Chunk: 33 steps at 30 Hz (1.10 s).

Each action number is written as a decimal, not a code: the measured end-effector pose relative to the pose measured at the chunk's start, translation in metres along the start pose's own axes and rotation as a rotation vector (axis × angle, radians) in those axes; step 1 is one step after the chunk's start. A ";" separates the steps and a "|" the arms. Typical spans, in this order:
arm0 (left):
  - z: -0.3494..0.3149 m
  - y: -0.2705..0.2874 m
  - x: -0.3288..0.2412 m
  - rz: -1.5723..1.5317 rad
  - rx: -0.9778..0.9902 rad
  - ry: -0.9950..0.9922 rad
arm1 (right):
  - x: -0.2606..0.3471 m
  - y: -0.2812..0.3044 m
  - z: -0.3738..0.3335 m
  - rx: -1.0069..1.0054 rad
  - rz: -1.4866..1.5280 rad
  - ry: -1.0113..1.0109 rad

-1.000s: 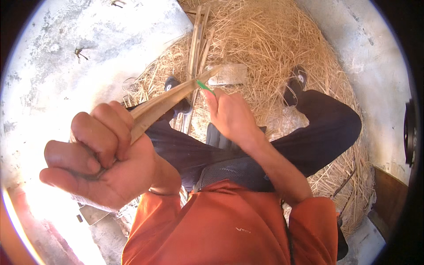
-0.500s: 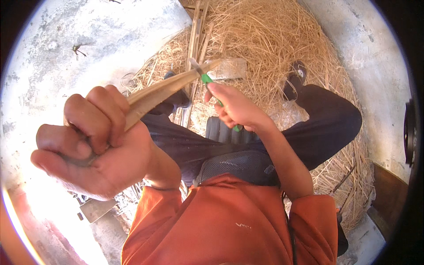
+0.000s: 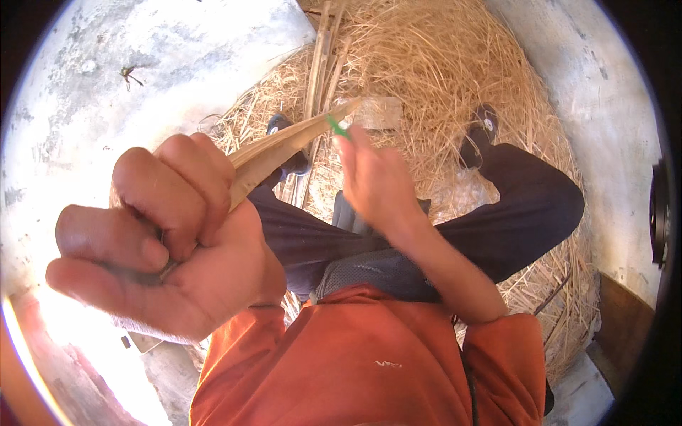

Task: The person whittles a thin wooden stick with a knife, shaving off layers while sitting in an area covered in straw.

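My left hand point(image 3: 167, 234) is a closed fist, raised close to the camera on the left. It grips a split bamboo strip point(image 3: 284, 150) that slants up and away to a narrow far end near the middle. My right hand point(image 3: 380, 177) is closed around the green handle of a knife point(image 3: 337, 126), close to the strip's far end. Most of the handle lies hidden in that hand. The blade does not show clearly beside the strip, and whether it touches the wood I cannot tell.
Dry straw-like shavings point(image 3: 433, 57) cover the ground between my feet. Long bamboo strips point(image 3: 320, 64) lie beyond my left shoe. A flat pale block point(image 3: 381, 113) sits in the shavings. Pale walls point(image 3: 590, 106) rise at the right, and a pale slab point(image 3: 177, 57) lies at the upper left.
My right hand has turned and shifted slightly up, and less of the knife's handle and blade shows. The left fist, still on the bamboo strip, has moved a little to the right.
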<state>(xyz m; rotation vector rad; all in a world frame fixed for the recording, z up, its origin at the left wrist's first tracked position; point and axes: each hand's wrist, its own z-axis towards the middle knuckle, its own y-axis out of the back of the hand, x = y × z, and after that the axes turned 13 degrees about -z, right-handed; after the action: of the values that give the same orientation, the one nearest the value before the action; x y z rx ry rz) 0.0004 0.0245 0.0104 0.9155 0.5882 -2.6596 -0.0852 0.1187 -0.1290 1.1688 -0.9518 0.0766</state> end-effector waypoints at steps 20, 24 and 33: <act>-0.006 -0.003 0.003 0.051 -0.094 -0.023 | -0.018 0.001 0.003 -0.159 0.462 -0.006; -0.006 -0.001 0.004 0.004 -0.027 -0.032 | -0.015 -0.013 0.010 -0.136 -0.027 0.004; -0.007 -0.008 0.003 0.015 -0.026 -0.008 | -0.040 -0.052 0.007 0.050 0.087 -0.114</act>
<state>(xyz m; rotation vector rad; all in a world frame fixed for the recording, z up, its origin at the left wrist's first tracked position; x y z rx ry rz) -0.0009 0.0342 0.0062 0.8982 0.6096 -2.6348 -0.0883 0.1065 -0.1938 1.1871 -1.1071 0.1051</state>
